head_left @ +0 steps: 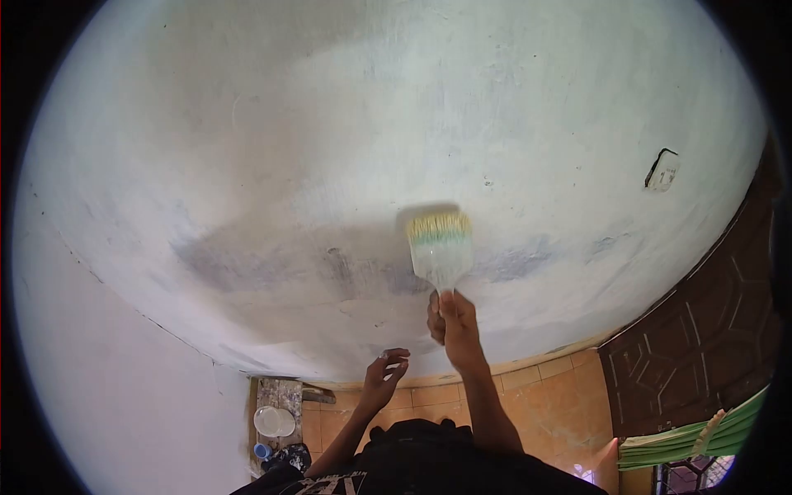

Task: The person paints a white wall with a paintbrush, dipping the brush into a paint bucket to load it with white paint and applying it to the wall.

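Observation:
My right hand [454, 323] is closed round the handle of a wide paintbrush [442, 247]. The brush points upward, its yellowish bristles at or very near the pale wall [346, 148]; exact contact is hard to make out. Green-tinted paint shows at the base of the bristles. Lower and to the left, my left hand [386, 375] hangs in front of the wall with fingers loosely curled and apart, holding nothing. Dark greyish patches run across the wall on either side of the brush.
A white switch plate [662, 171] sits on the wall at right. A dark panelled door [701, 338] and a green curtain [693, 441] are at lower right. On a paint-stained stand [285, 392] at lower left are a white tub [268, 421] and a blue cup [262, 450]. Orange tiles [536, 396] cover the floor.

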`<state>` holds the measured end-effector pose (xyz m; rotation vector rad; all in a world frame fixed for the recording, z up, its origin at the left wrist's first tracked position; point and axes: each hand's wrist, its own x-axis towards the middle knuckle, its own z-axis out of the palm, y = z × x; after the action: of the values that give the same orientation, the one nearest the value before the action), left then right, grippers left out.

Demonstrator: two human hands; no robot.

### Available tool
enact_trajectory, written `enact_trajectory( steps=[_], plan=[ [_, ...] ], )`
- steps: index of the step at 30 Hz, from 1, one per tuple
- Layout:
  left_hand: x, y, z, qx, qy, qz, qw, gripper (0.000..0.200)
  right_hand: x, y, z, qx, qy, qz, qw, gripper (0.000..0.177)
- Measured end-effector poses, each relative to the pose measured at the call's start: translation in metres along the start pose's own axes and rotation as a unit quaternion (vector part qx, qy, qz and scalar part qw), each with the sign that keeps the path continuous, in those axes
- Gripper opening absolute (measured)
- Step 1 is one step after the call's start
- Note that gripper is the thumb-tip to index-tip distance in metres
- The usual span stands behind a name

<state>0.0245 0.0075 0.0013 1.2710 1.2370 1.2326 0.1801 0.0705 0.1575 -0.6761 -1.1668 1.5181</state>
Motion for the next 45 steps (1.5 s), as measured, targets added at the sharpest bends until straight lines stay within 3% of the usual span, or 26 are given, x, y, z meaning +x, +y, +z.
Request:
enact_trajectory(
  steps=[3, 6, 9, 13, 16, 19, 22, 25, 28, 35, 38, 41, 44, 45],
  plan=[
    [-0.004, 0.000, 0.002, 0.015, -0.012, -0.008, 1.000, 0.020, 0.021, -0.045, 0.012, -0.022, -0.007, -0.088, 0.996, 0.038],
    [-0.001, 0.006, 0.007, 0.019, -0.015, 0.000, 1.000, 0.020, 0.046, -0.058, 0.007, -0.011, -0.038, -0.099, 0.994, 0.038],
    [0.005, 0.004, 0.008, 0.017, -0.005, 0.009, 1.000, 0.020, 0.046, -0.012, -0.011, -0.046, -0.015, -0.093, 0.994, 0.039],
    [0.002, -0.004, 0.009, -0.006, 0.009, 0.003, 1.000, 0.020, -0.003, 0.014, -0.008, 0.030, 0.027, 0.064, 0.997, 0.040],
    [0.010, -0.006, 0.011, -0.006, -0.001, 0.004, 1.000, 0.020, 0.002, -0.015, -0.003, -0.049, -0.017, -0.031, 0.998, 0.039],
    [0.006, 0.002, 0.013, 0.012, -0.022, 0.001, 1.000, 0.020, 0.028, -0.054, 0.004, -0.034, -0.023, -0.104, 0.994, 0.039],
    [0.010, 0.002, 0.018, 0.007, -0.031, 0.005, 0.999, 0.021, 0.048, -0.048, -0.006, -0.018, -0.037, -0.107, 0.993, 0.039],
    [0.013, 0.001, 0.017, 0.000, -0.024, 0.005, 1.000, 0.021, 0.035, 0.001, -0.024, -0.052, -0.014, -0.078, 0.995, 0.040],
    [0.008, -0.001, 0.017, -0.005, -0.014, -0.002, 1.000, 0.021, 0.003, 0.014, -0.020, -0.005, 0.006, 0.020, 1.000, 0.041],
    [0.006, 0.002, 0.024, 0.018, -0.044, -0.005, 0.999, 0.021, 0.034, -0.058, -0.010, -0.030, -0.013, -0.117, 0.993, 0.042],
    [0.008, 0.006, 0.027, 0.026, -0.047, 0.001, 0.999, 0.021, 0.046, -0.031, -0.029, -0.062, -0.004, -0.134, 0.989, 0.042],
    [0.010, 0.003, 0.027, 0.023, -0.040, 0.006, 0.999, 0.021, 0.017, 0.008, -0.037, -0.036, 0.028, -0.034, 0.998, 0.041],
    [0.010, 0.000, 0.030, 0.009, -0.030, -0.003, 1.000, 0.022, -0.008, 0.008, -0.034, 0.000, 0.016, 0.034, 0.999, 0.041],
    [0.012, -0.001, 0.032, 0.007, -0.035, -0.001, 0.999, 0.022, -0.006, -0.002, -0.034, -0.002, 0.012, 0.006, 1.000, 0.041]
  ],
)
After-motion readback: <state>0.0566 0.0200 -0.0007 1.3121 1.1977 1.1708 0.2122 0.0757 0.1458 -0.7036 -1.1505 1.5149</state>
